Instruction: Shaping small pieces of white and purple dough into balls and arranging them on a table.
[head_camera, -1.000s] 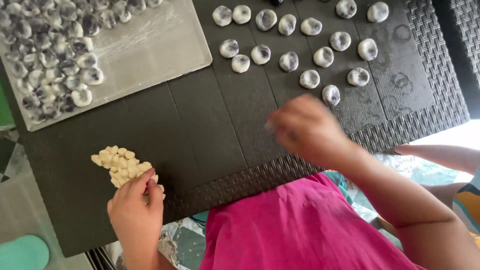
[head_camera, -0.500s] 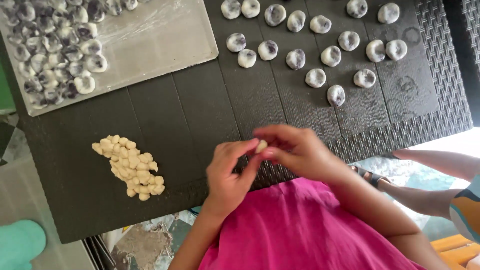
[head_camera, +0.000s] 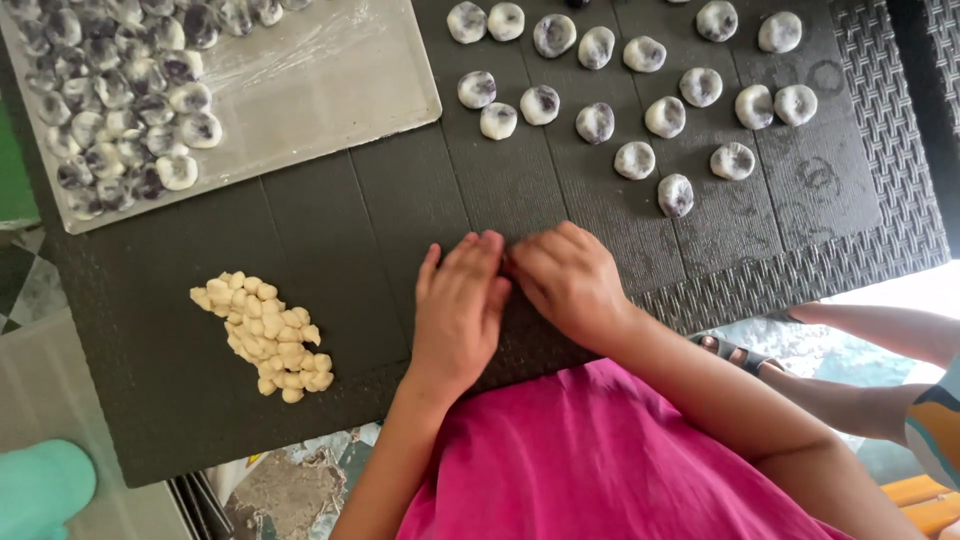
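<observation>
My left hand (head_camera: 458, 310) lies palm down on the black ribbed mat (head_camera: 330, 230), fingers together, fingertips against my right hand. My right hand (head_camera: 568, 280) is curled down on the mat right beside it, its fingers closed where the two hands meet. The small pale dough piece between them is covered by the fingers. A heap of small pale dough pieces (head_camera: 264, 335) lies on the mat to the left of my left hand. Several round white balls with dark filling (head_camera: 636, 158) sit in loose rows on the mat beyond my right hand.
A clear-wrapped tray (head_camera: 330, 90) at the back left holds many more dark-filled balls (head_camera: 120, 100). The mat rests on a dark woven table (head_camera: 880, 230). Another person's arm (head_camera: 880, 330) shows at the right, a teal object (head_camera: 45, 490) at the bottom left.
My left hand left the dough heap and met my right hand with a small pale piece between the fingertips. Both hands then went down onto the mat, covering the piece.
</observation>
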